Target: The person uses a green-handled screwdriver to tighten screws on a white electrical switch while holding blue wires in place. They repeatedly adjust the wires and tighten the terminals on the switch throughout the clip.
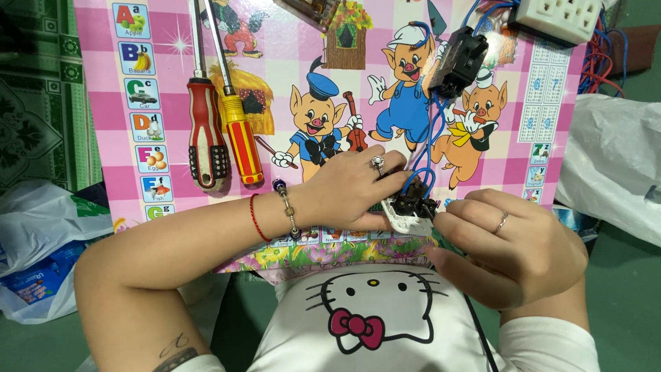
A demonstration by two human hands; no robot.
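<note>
Hands met at the near edge of the pink table (pixel 103 138). The left hand (pixel 348 186) was curled shut on a small white switch (pixel 406 213). The right hand (pixel 506 241) pinched its blue wires (pixel 428 131). Holding it steady would help most.

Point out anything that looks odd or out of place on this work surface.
The work surface is a child's pink alphabet board, odd under electrical parts. Both hands, left hand and right hand, hold a switch module with blue wires exposed.
</note>
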